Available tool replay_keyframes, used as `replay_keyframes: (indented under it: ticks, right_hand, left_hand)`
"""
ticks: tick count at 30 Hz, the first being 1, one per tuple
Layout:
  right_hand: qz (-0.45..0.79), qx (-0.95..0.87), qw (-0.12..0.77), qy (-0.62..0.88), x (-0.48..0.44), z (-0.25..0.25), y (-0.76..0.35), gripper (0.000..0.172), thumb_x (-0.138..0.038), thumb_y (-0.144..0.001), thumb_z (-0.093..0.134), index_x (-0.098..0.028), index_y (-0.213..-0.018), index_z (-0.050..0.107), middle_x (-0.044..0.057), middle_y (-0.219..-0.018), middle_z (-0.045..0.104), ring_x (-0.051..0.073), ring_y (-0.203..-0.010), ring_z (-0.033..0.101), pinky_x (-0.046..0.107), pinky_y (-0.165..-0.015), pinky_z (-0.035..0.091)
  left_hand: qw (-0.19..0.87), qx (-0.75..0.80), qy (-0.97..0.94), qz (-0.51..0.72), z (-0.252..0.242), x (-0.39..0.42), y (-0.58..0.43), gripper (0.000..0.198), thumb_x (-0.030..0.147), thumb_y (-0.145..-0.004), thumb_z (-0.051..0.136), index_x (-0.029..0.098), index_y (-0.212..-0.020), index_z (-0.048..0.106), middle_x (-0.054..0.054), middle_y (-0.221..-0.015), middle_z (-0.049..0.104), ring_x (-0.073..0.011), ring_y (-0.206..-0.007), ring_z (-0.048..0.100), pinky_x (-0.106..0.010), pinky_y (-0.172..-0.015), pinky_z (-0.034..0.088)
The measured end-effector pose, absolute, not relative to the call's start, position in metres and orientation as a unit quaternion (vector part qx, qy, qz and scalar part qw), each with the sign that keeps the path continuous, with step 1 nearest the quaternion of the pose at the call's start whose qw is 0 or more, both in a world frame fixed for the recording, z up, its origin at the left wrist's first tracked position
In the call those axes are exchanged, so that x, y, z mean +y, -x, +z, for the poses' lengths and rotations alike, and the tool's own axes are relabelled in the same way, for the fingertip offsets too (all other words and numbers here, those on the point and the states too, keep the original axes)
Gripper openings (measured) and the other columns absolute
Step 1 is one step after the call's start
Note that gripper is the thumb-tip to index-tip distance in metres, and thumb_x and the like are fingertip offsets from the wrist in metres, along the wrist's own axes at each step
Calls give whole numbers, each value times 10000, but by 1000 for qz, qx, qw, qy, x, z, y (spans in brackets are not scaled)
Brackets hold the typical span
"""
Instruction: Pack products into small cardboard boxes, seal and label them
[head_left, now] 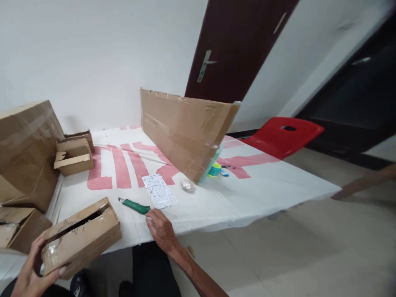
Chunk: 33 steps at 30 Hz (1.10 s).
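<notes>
My left hand (32, 272) grips the near-left end of a small brown cardboard box (89, 237), thumb low on its side and fingers round the back. The box is tilted at the table's front edge, with a dark gap between its top flaps. A green utility knife (135, 206) has its blade out and pointing left. At its handle end are the bent fingers of my right hand (162, 233), closed on the tip of the handle. Just beyond the knife lies a white card with a dark printed pattern (159, 191).
A large cardboard box (27, 152), small open boxes (74, 159) and another carton (23, 227) stand at the left. A tall cardboard panel (185, 132) rises mid-table. Near it are a clear tape roll (187, 186) and a green-yellow roll (214, 169). Behind is a red chair (278, 138).
</notes>
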State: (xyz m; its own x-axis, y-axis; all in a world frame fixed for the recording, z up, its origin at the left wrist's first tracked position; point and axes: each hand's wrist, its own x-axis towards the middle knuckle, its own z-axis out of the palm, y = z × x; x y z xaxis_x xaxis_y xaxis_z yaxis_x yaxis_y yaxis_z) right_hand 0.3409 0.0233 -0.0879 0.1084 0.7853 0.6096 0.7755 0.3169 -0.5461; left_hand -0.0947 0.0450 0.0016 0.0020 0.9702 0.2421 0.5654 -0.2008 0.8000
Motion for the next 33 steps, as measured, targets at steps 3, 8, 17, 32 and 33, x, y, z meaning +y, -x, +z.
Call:
replay_keyframes:
  ticks: [3, 8, 17, 32, 33]
  right_hand:
    - [74, -668, 518, 529, 16, -76, -331, 136, -194, -996, 576, -239, -1072, 679, 58, -1030, 736, 217, -981, 707, 345, -852, 594]
    - [192, -680, 522, 478, 8, -51, -313, 319, -282, -984, 616, -263, -1300, 660, 89, -1203, 732, 228, -1027, 719, 360, -822, 623]
    - [243, -706, 517, 418, 7, -24, -281, 447, -264, -960, 638, -272, -1404, 592, 118, -1335, 669, 254, -1194, 670, 382, -892, 625]
    - [170, -710, 532, 428, 11, -4, -275, 443, -249, -972, 649, -299, -1412, 624, 101, -1284, 705, 282, -1169, 679, 504, -1022, 595]
    - [167, -709, 533, 430, 8, -3, -276, 460, -248, -969, 652, -298, -1425, 611, 102, -1277, 707, 280, -1143, 689, 497, -1004, 602]
  left_hand:
    - [277, 580, -656, 397, 19, 34, 79, 879, 555, -572, 929, 249, -1332, 610, -129, -1452, 607, -440, -1383, 567, -555, -1149, 519]
    - [340, 554, -647, 398, 34, 23, 67, 963, 583, -600, 933, 246, -1413, 542, -156, -1511, 545, -439, -1463, 493, -573, -1209, 446]
    - [422, 502, -629, 417, 31, 13, 73, 1097, 769, -651, 859, 248, -1547, 500, -163, -1679, 409, -478, -1553, 350, -543, -1190, 462]
    - [410, 550, -577, 444, 28, 11, 61, 715, 678, -929, 641, 229, -1483, 596, -117, -1593, 555, -376, -1519, 447, -485, -1255, 381]
    - [416, 546, -578, 442, 30, 10, 59, 740, 675, -909, 670, 229, -1493, 582, -120, -1588, 559, -385, -1515, 451, -489, -1247, 393]
